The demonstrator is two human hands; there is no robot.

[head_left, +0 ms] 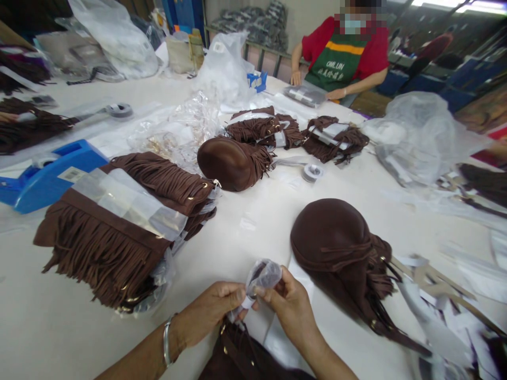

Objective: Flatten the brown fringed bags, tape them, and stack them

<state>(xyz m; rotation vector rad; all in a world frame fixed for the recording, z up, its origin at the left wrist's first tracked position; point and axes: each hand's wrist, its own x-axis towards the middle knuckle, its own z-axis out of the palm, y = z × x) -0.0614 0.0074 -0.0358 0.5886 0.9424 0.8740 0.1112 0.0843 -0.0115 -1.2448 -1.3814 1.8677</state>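
Note:
Both my hands meet at the bottom centre over a white table (253, 221). My left hand (212, 311), with a silver bangle on its wrist, pinches the lower end of a small clear plastic bag (262, 277) with something dark inside. My right hand (291, 306) pinches the same bag from the right. Below my hands lies a brown fringed bag (241, 359), partly cut off by the frame edge. Another brown fringed bag (340, 248) lies just right of my hands.
A stack of brown fringed pieces (122, 221) under plastic lies at left beside a blue tape dispenser (47, 174). More brown bags (233, 161) and clear plastic (420, 134) crowd the middle and right. A person in red with a green apron (343, 55) works at the far side.

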